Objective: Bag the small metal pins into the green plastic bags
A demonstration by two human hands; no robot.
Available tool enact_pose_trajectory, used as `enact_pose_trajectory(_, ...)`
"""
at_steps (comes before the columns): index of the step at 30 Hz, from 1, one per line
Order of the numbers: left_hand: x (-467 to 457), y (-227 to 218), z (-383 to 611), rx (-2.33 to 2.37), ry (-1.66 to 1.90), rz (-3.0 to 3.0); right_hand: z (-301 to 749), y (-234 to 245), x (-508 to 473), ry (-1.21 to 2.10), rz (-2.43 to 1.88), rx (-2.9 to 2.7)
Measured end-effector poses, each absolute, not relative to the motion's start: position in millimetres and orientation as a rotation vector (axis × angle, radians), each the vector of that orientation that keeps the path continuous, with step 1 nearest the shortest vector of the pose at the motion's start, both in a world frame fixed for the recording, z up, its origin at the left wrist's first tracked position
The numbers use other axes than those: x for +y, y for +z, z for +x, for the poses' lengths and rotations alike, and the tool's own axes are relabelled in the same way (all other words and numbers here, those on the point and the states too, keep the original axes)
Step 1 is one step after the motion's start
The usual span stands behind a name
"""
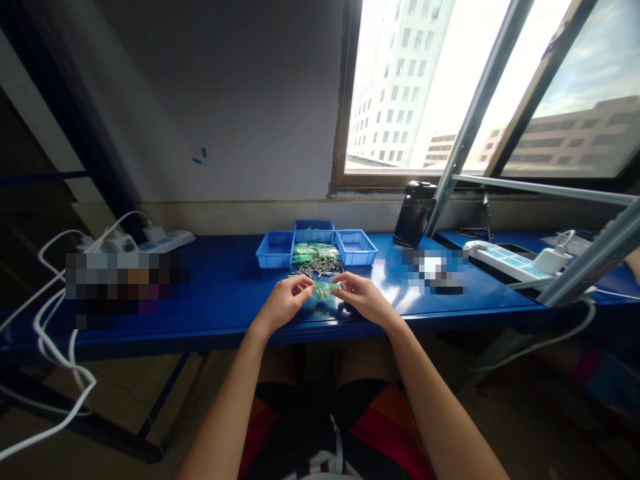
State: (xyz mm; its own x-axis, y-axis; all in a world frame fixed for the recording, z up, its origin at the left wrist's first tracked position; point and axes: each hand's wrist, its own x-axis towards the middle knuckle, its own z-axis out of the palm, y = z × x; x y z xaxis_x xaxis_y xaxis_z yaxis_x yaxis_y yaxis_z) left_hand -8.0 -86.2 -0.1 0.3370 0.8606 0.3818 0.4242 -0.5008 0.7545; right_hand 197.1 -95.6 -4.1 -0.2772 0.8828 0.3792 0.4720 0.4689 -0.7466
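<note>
A small translucent green plastic bag [324,289] is stretched between my two hands, just above the front part of the blue table. My left hand [286,303] pinches its left end, and my right hand [364,298] pinches its right end. Something pale shows inside the bag, too small to name. Right behind my fingers lies a loose pile of thin metal pieces, like screws or pins [320,265]. More green bags [311,251] lie flat against the back of that pile.
Blue plastic bins stand behind the pile: a left bin [275,260], a right bin [357,258] and a back bin [314,225]. A black bottle [414,215] stands near the window. Power strips [515,263] with white cables [75,363] lie at both sides. Blurred patches hide some items.
</note>
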Motion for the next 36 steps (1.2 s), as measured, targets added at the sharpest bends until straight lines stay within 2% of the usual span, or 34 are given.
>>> enact_pose_trajectory(12,-84.0,-1.3,-6.4,1.042,1.005,2.060,195.1,-6.3,-94.8,0.696,-1.106,-1.966)
enact_pose_trajectory(17,-84.9,-1.4,-7.6,1.061,1.063,2.037,191.0,-4.0,-98.1,0.595,-1.169,-2.073)
enact_pose_trajectory(33,-84.5,-3.0,-4.0,1.058,0.947,2.229,190.6,-10.6,-96.9,0.534,-1.077,-1.890)
enact_pose_trajectory(36,-82.6,-4.8,-6.9,1.066,1.013,2.224,192.8,-10.4,-94.9,0.517,-1.063,-1.904)
